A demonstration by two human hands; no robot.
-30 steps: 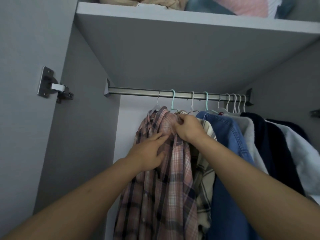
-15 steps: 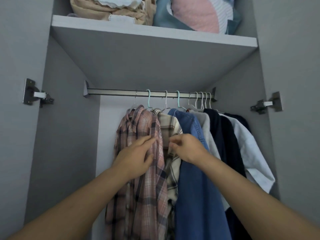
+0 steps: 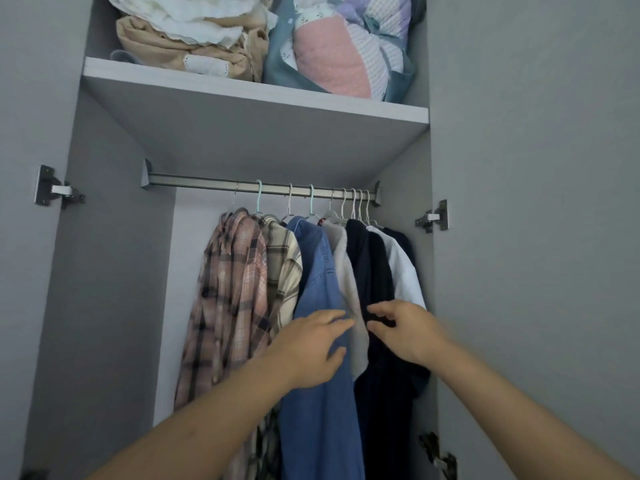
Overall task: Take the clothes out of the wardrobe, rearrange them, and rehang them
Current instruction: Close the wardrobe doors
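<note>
Nearest to me, both forearms rise from the bottom of the frame toward the clothes at centre. My left hand (image 3: 311, 351) lies flat on the blue denim shirt (image 3: 322, 410), fingers straight and spread, so its grip is wide and holds nothing. My right hand (image 3: 408, 332) sits just beside it, in front of the dark navy garment (image 3: 377, 278); its fingers are loosely bent toward the cloth, and I cannot tell whether that grip has caught any fabric. The grey garment (image 3: 349, 282) hangs between the two hands.

Behind them, the clothes fill the centre and right of the wardrobe. From left to right I see the pink plaid shirt (image 3: 232, 289), the cream checked shirt (image 3: 284, 271), the denim, the grey, the navy and a white garment (image 3: 403, 271), all packed close together.

Higher up, their hangers (image 3: 311, 202) hook over the metal rail (image 3: 194, 181), bunched toward its right end. Door hinges (image 3: 52, 192) show at mid-left and mid-right.

Farthest off, at the top of the frame, the shelf (image 3: 242, 84) carries folded beige and white linens (image 3: 187, 39) beside a pink and blue quilt (image 3: 339, 46).
</note>
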